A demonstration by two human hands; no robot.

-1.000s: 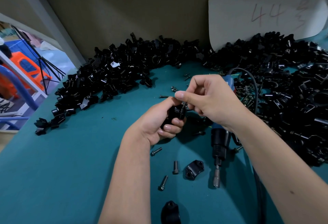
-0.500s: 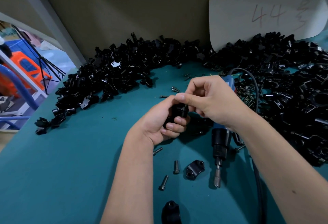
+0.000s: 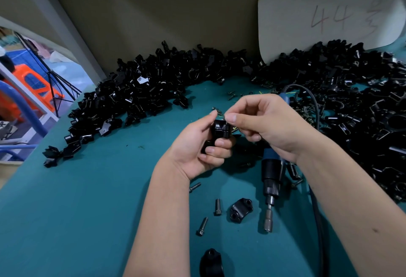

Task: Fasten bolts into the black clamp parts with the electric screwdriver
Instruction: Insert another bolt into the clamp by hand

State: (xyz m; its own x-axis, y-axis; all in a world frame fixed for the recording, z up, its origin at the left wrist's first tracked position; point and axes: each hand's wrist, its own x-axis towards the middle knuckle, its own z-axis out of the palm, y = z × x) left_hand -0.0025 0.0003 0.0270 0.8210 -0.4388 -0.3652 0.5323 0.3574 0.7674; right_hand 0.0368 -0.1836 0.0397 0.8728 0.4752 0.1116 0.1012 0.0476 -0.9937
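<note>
My left hand (image 3: pixel 197 145) grips a black clamp part (image 3: pixel 219 129) above the teal table. Right over the top of that clamp, my right hand (image 3: pixel 265 123) pinches a small bolt between thumb and fingertip; the bolt itself is mostly hidden. The electric screwdriver (image 3: pixel 271 180) lies on the table under my right wrist, its bit pointing toward me. Three loose bolts (image 3: pixel 217 207) lie near it, beside a separate black clamp half (image 3: pixel 240 208). Another black part (image 3: pixel 212 262) sits at the bottom edge.
A large heap of black clamp parts (image 3: pixel 153 87) curves along the back from left to right (image 3: pixel 362 112). The screwdriver's cable (image 3: pixel 316 109) loops over the right heap. A white board marked 44 (image 3: pixel 329 13) leans on the wall. The table edge drops off at left.
Both hands have lifted slightly with the clamp. My right fingertips moved from the clamp's side to just above its top. The screwdriver has not moved.
</note>
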